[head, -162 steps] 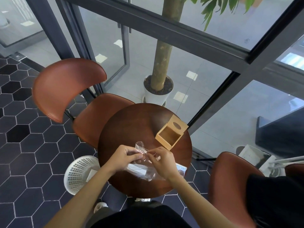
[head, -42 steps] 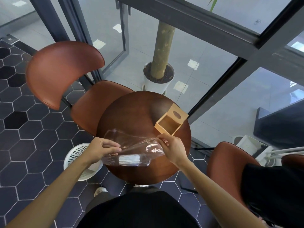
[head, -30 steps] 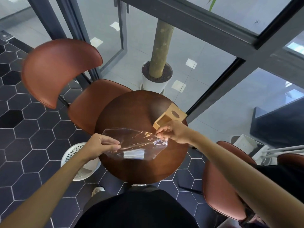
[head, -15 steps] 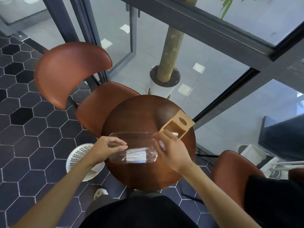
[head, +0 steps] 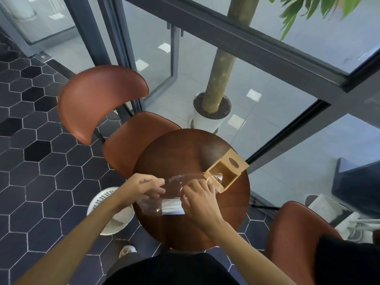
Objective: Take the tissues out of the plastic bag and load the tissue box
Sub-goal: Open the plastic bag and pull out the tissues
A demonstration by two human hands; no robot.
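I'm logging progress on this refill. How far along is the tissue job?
Early. Done: nothing loaded; the wooden tissue box lies open and looks empty. In hand: left hand and right hand hold the clear plastic bag, tissues still inside. Left: pull them out, load the box.

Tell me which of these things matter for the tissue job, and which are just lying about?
Part of the job:
- plastic bag, gripped by left hand and right hand
- tissues inside it
- wooden tissue box, open
- round table

Just there:
- white basket
- brown chair
- potted tree
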